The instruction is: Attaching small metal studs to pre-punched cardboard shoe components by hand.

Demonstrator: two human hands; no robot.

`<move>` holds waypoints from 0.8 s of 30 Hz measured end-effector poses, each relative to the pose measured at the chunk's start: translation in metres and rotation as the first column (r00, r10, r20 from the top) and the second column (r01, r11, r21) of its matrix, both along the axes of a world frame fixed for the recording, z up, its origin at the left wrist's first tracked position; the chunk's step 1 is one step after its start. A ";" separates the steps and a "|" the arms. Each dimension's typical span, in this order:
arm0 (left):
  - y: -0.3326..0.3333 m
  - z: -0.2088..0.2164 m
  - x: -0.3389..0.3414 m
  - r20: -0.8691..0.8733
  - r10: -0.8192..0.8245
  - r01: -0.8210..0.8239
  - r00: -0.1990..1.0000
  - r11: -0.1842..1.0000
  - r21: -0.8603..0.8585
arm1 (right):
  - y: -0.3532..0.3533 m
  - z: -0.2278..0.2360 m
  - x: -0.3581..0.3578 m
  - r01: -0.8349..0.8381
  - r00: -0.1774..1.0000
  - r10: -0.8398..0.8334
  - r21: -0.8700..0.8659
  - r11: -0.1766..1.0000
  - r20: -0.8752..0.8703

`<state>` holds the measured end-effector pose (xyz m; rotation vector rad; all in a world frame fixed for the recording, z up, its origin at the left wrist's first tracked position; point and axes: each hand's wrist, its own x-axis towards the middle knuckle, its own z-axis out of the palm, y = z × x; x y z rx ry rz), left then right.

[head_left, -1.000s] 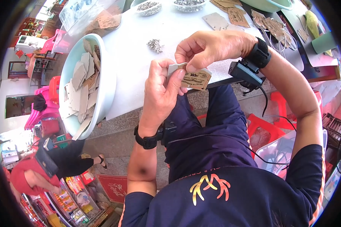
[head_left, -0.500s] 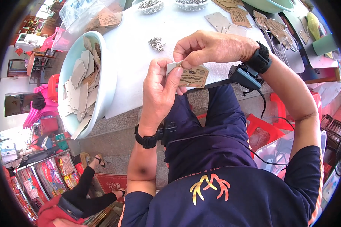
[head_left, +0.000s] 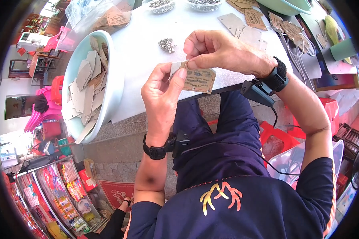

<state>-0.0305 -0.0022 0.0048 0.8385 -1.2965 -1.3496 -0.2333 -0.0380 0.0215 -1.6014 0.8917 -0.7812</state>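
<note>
My left hand [head_left: 163,91] pinches a small brown cardboard tag [head_left: 202,82] with dark print, thumb in front and fingers behind. A pale grey piece [head_left: 174,67] shows at the tag's upper left, by the fingertips. Over the tag's top edge, my right hand [head_left: 213,51] has its thumb tip touching the tag and its other fingers curled in. Whatever those fingers hold, if anything, is hidden. Just beyond the hands, a little heap of small silvery metal parts [head_left: 166,46] lies on the white tabletop [head_left: 137,79].
A pale blue basin [head_left: 115,85] full of grey-brown tags stands left. Clear tubs of metal parts [head_left: 159,5] and more flat tags [head_left: 255,19] lie at the back. A black device with a cable [head_left: 256,92] sits at the table's front edge. Red stools [head_left: 273,139] are low right.
Both hands and the tag have shifted slightly left. My right fingers have lifted a little from the tag, opening a gap above the thumb. The passer-by at lower left has mostly left view.
</note>
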 end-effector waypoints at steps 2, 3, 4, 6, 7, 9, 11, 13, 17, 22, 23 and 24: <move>0.001 0.001 0.001 -0.020 -0.015 0.015 1.000 1.000 0.026 | 0.003 0.002 0.002 -0.016 0.996 0.012 0.044 0.999 0.087; 0.002 0.002 0.002 -0.020 -0.015 0.016 1.000 1.000 0.026 | 0.003 0.002 0.001 -0.015 0.996 0.011 0.044 0.999 0.087; 0.002 0.003 0.003 -0.002 -0.025 0.025 1.000 0.999 0.046 | 0.004 0.000 0.001 -0.019 0.997 0.020 -0.017 1.000 0.070; 0.003 0.003 0.002 0.016 -0.033 0.032 0.999 0.997 0.065 | 0.004 -0.005 0.002 -0.025 0.998 0.029 -0.079 0.997 0.053; 0.003 0.003 0.002 0.010 -0.015 0.015 1.000 0.998 0.062 | 0.005 -0.007 0.005 0.018 0.999 -0.015 -0.101 0.995 0.031; 0.003 0.002 0.002 0.005 0.006 -0.006 1.000 0.998 0.058 | 0.009 -0.006 0.009 0.056 0.998 -0.055 -0.124 0.991 0.012; 0.004 0.001 0.004 -0.045 0.030 -0.025 0.999 0.994 0.110 | 0.022 0.000 0.015 0.214 0.959 -0.269 -0.401 0.891 -0.085; 0.006 0.005 0.004 -0.056 0.028 -0.022 0.998 0.993 0.112 | 0.036 0.007 0.014 0.230 0.955 -0.283 -0.385 0.894 -0.086; 0.010 0.009 0.001 -0.122 0.089 -0.077 0.989 0.992 0.099 | 0.055 0.015 0.016 0.202 0.931 -0.292 -0.358 0.912 -0.218; 0.016 0.018 -0.001 -0.174 0.062 -0.038 0.983 0.989 0.141 | 0.063 0.004 0.018 0.142 0.902 -0.374 -0.671 0.728 -0.214; 0.017 0.019 0.000 -0.200 0.068 -0.036 0.977 0.987 0.159 | 0.064 0.003 0.018 0.122 0.875 -0.398 -0.673 0.730 -0.274; 0.017 0.018 0.000 -0.201 0.068 -0.036 0.977 0.987 0.159 | 0.064 0.001 0.017 0.121 0.875 -0.398 -0.672 0.730 -0.275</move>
